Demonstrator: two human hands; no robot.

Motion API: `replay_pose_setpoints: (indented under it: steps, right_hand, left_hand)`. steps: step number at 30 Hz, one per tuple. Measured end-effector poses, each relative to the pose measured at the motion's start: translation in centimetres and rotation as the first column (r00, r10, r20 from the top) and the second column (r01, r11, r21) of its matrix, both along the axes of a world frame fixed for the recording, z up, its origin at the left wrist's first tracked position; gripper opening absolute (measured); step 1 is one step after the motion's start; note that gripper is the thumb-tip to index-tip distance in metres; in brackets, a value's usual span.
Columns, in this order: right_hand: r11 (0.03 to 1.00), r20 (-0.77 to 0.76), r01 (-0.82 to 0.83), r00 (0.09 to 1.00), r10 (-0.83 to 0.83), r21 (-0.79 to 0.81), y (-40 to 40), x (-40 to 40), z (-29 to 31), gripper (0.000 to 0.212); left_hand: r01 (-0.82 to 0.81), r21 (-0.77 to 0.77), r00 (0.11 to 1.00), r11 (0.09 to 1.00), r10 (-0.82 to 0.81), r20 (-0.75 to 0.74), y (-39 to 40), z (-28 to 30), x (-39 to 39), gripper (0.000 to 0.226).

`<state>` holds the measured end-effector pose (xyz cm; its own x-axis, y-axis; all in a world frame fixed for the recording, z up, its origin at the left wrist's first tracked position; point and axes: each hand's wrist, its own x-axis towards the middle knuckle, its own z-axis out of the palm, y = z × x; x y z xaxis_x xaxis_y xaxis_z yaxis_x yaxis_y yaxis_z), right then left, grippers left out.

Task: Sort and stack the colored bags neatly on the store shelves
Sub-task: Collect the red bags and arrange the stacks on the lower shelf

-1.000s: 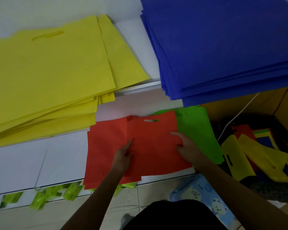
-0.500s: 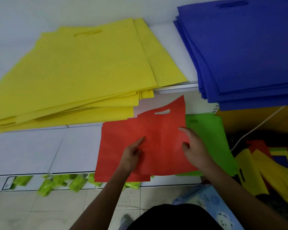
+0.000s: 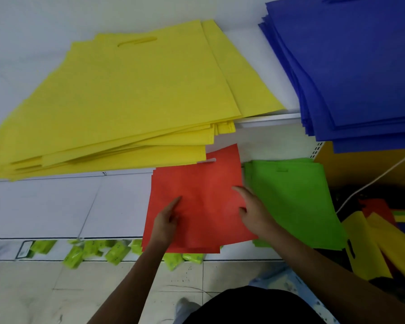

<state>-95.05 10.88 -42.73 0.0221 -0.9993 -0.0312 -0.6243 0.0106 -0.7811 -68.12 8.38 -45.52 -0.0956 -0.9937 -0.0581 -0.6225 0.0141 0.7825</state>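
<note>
A small stack of red bags (image 3: 201, 188) lies on the lower white shelf (image 3: 56, 206), its top bag slightly skewed. My left hand (image 3: 165, 222) rests on the stack's left part with the forefinger stretched out. My right hand (image 3: 253, 209) presses flat on the red stack's right edge, fingers straight. Just right of it lies a green bag stack (image 3: 295, 197). On the upper shelf sit a big yellow bag stack (image 3: 126, 101) and a blue bag stack (image 3: 351, 66).
Loose yellow, red and blue bags (image 3: 372, 242) lie in a heap at the lower right, beside a white cable (image 3: 372, 181). Small green packets (image 3: 91, 251) line the space under the lower shelf. Tiled floor (image 3: 45, 288) lies below.
The top red bag has been laid flatter and slid back onto the red stack, uncovering the green stack. Both hands moved with it; the view shifted left.
</note>
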Motion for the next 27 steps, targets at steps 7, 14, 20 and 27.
replay_pose_setpoints:
  steps: [7, 14, 20, 27]
  right_hand:
    - [0.971, -0.087, -0.189, 0.975, 0.203, 0.143, -1.9, 4.2, -2.9, 0.070]
    - [0.935, -0.131, -0.242, 0.951, 0.282, 0.258, -3.4, 5.7, -4.1, 0.075]
    - [0.921, -0.133, -0.233, 0.949, 0.285, 0.311, -3.5, 5.9, -5.0, 0.078]
    - [0.925, -0.257, -0.177, 0.928, 0.270, 0.336, -2.8, 5.9, -5.8, 0.074]
  left_hand:
    - [-0.119, 0.099, 0.983, 0.988, 0.103, 0.150, -0.5, -0.6, 2.5, 0.068]
    - [-0.167, 0.172, 0.959, 0.971, 0.120, 0.255, -0.7, -1.1, 3.8, 0.069]
    - [-0.096, 0.183, 0.928, 0.978, 0.022, 0.372, -0.9, -1.6, 4.4, 0.063]
    - [-0.185, 0.221, 0.886, 0.958, 0.066, 0.459, -1.2, -1.7, 4.7, 0.058]
